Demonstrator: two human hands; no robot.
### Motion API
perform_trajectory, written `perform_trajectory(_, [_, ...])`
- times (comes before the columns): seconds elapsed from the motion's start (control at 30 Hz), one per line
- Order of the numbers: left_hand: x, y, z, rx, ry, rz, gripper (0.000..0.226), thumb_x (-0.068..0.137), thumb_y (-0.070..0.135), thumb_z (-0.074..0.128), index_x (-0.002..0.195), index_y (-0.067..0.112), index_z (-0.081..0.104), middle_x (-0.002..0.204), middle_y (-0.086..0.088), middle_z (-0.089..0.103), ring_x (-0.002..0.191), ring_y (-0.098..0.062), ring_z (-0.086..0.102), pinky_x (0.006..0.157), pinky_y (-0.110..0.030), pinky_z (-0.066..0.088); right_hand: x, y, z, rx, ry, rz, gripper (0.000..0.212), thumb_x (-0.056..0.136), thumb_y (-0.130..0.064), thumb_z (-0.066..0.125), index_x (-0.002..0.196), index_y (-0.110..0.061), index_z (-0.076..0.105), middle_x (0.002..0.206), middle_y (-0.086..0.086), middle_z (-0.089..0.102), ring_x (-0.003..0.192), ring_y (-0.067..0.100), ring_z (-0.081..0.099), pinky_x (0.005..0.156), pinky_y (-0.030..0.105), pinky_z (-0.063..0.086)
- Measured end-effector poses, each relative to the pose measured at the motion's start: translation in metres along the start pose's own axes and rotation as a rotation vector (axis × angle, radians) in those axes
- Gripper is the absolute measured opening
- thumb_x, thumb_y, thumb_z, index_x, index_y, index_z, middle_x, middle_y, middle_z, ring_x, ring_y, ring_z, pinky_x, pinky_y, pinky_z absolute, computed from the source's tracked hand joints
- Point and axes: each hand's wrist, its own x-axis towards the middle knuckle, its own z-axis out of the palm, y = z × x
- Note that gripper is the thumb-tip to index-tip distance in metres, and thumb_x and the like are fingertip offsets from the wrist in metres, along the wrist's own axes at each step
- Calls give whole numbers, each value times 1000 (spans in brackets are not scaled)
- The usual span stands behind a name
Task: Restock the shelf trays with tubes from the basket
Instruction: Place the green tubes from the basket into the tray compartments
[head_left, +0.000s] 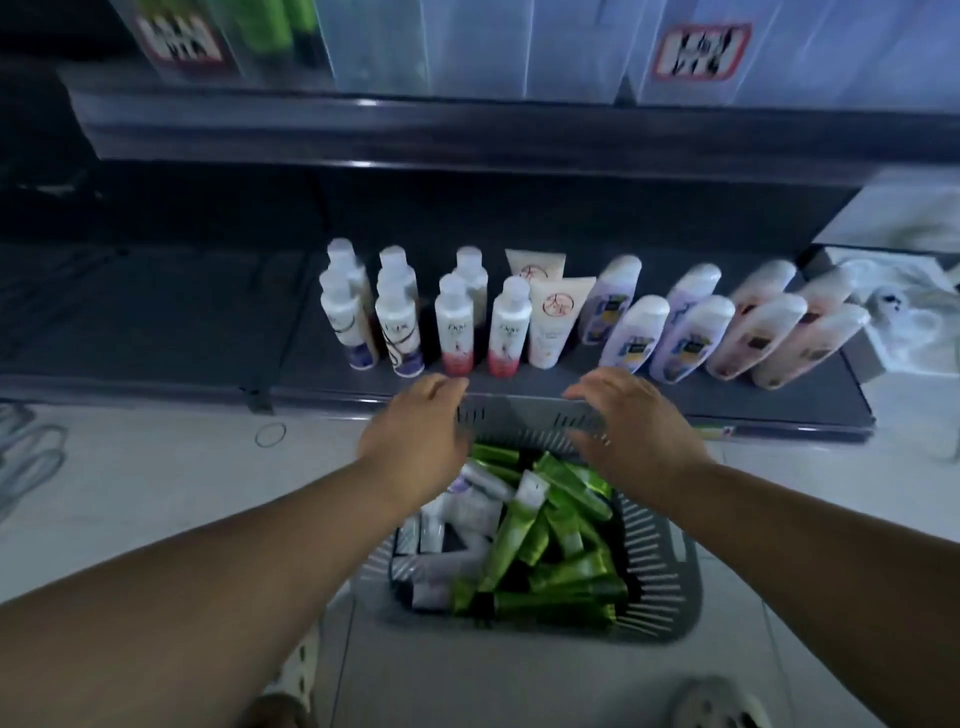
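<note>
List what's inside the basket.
The basket holds green tubes on its right side and white tubes on its left. The left hand and right hand cover its far end; the pile hides the bottom and anything lower.

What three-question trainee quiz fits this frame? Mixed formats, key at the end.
1. True or false: the basket stands on the floor.
2. What colour are the tubes on the basket's right side? A red, B green, C blue.
3. Fill in: the left hand and right hand are at the basket's far ____.
Key: 1 true; 2 B; 3 rim.
</note>
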Motion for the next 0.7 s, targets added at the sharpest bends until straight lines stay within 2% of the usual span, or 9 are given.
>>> perform_trajectory(0.13, [3, -23, 61, 21, -245, -31, 56, 93, 35, 49, 145, 25, 29, 150, 2, 27, 133, -22, 36, 102, -35, 38, -8, 31, 52, -47, -314, 88, 50, 92, -41, 55, 138, -26, 42, 145, -2, 33, 130, 22, 40, 100, 37, 41])
perform_trajectory(0.27, [4, -31, 113, -8, -480, 36, 56, 92, 30, 52, 144, 20, 34, 150, -4, 31, 132, -24, 37, 103, -32, 37, -18, 55, 95, -62, -548, 121, 53, 90, -36, 56, 140, -28, 39, 147, 2, 34, 126, 25, 45, 98, 39, 44])
perform_trajectory(0.37, [4, -23, 150, -43, -615, 95, 44, 94, 26, 50, 137, 17, 45, 140, -7, 46, 125, -24, 46, 99, -28, 39, -23, 69, 119, -85, -701, 107, 59, 89, -31, 61, 142, -27, 37, 148, 4, 34, 127, 26, 46, 100, 35, 43])
perform_trajectory(0.5, [1, -8, 185, -30, -854, 135, 44, 96, 36, 46, 138, 23, 43, 136, -8, 50, 122, -25, 49, 99, -30, 39, -25, 85, 137, -75, -782, 130, 64, 86, -31, 68, 142, -29, 38, 143, 6, 42, 123, 24, 48, 95, 27, 41])
perform_trajectory(0.6, [2, 0, 197, -49, -966, 123, 44, 99, 40, 39, 140, 23, 41, 140, -10, 47, 126, -26, 46, 100, -31, 36, -26, 99, 158, -130, -818, 42, 60, 89, -21, 63, 143, -32, 38, 140, 9, 45, 117, 25, 52, 86, 22, 43])
perform_trajectory(0.63, [2, 1, 200, -61, -970, 110, 45, 99, 41, 39, 139, 22, 41, 139, -10, 48, 125, -26, 46, 98, -30, 36, -27, 104, 165, -177, -837, -6, 57, 91, -19, 60, 142, -32, 40, 139, 11, 47, 114, 26, 55, 86, 23, 45])
perform_trajectory(0.7, [3, 3, 204, -64, -962, 105, 46, 97, 43, 41, 137, 20, 42, 137, -10, 49, 123, -25, 48, 95, -29, 37, -30, 106, 171, -271, -819, -102, 40, 95, -32, 52, 133, -20, 53, 130, 15, 57, 112, 31, 58, 92, 34, 49])
